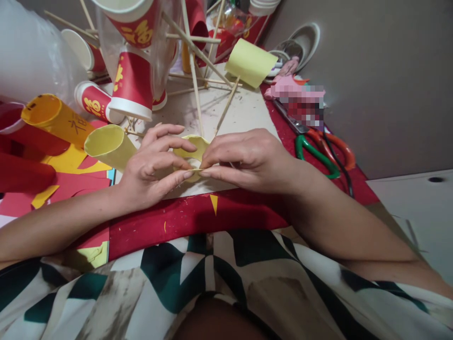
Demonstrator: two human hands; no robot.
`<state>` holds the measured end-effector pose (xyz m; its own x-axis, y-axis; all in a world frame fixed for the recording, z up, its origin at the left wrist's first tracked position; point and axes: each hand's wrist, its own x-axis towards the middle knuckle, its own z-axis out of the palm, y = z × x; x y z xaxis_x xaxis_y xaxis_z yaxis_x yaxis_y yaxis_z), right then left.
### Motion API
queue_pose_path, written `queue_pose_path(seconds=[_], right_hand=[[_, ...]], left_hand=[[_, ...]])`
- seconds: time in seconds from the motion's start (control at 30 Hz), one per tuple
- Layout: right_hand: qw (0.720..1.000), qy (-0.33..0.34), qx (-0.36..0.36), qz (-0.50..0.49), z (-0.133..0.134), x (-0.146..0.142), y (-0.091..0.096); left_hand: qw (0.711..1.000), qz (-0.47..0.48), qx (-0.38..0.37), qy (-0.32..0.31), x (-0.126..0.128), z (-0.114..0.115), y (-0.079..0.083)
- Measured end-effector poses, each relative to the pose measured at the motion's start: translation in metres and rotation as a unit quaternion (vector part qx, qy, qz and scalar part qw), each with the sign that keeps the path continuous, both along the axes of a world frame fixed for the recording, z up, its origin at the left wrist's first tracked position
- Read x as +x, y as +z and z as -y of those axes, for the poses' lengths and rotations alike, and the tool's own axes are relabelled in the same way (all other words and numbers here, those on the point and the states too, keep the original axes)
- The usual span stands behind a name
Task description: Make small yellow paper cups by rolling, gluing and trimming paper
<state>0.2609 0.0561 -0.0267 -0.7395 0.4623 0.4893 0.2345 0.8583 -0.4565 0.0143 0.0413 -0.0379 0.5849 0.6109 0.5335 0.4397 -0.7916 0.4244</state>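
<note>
My left hand [155,160] and my right hand [244,158] meet at the middle of the table. Both pinch a small rolled tube of pale yellow paper [193,144] between thumbs and fingertips. The tube sits at the lower end of a thin wooden stick [194,80] that rises into a frame of crossed sticks. My fingers cover most of the tube's lower edge. Another pale yellow paper tube [108,144] lies just left of my left hand, and a third [250,61] hangs on a stick at the back.
Red paper cups [132,85] stand and lie among the sticks behind my hands. An orange-yellow tube [53,115] and red and yellow paper scraps [67,182] cover the left side. Scissors with green and orange handles [320,151] lie at the right on the red cloth [198,215].
</note>
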Motion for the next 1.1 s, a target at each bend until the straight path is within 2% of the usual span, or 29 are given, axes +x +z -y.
queue_pose_path(seconds=[0.13, 0.3, 0.5, 0.83, 1.0, 1.1], right_hand=[[1.0, -0.005, 0.012, -0.015, 0.001, -0.002, -0.003], [0.999, -0.024, 0.035, 0.032, 0.003, -0.003, -0.002], [0.998, -0.055, 0.015, 0.016, 0.003, 0.001, 0.003], [0.998, -0.055, -0.01, 0.022, 0.001, 0.0, 0.002], [0.997, -0.056, 0.027, 0.041, 0.004, -0.003, 0.001], [0.998, -0.056, 0.019, 0.022, 0.006, -0.003, 0.004]], left_hand=[[1.0, 0.014, -0.012, -0.016, 0.001, -0.001, 0.0], [0.999, 0.013, -0.03, -0.04, 0.001, -0.002, 0.003], [0.997, 0.07, -0.029, 0.008, -0.001, -0.004, 0.007], [0.999, 0.008, -0.018, 0.026, -0.003, -0.013, 0.0], [0.999, 0.015, 0.027, -0.036, -0.007, -0.02, -0.003], [0.999, 0.02, 0.013, -0.03, -0.007, -0.019, 0.0]])
